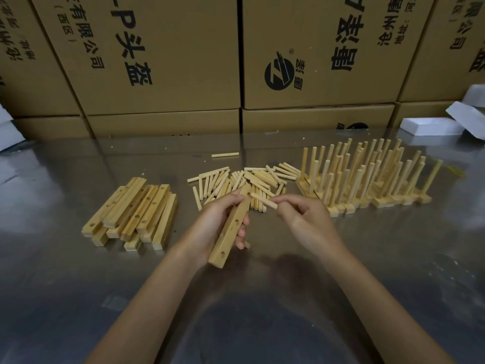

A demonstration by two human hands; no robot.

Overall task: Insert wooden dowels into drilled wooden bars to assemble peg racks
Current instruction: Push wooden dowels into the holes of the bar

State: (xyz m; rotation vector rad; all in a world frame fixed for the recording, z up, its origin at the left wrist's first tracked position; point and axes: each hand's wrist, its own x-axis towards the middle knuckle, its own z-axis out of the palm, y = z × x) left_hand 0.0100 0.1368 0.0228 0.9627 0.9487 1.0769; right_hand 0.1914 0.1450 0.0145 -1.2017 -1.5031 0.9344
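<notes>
My left hand [219,222] grips a drilled wooden bar [231,231] held slanted above the steel table, its holes facing up. My right hand [301,219] pinches one dowel [263,200] by its near end; the dowel's far end points at the top of the bar, close to my left thumb. A loose heap of dowels [244,181] lies just behind my hands. A stack of drilled bars [133,215] sits at the left. Several finished peg racks [367,177] with upright dowels stand at the right.
One stray dowel [225,155] lies farther back on the shiny metal table [393,258]. Cardboard boxes [315,61] form a wall behind the table. White foam pieces [433,126] rest at the back right, another at the far left edge.
</notes>
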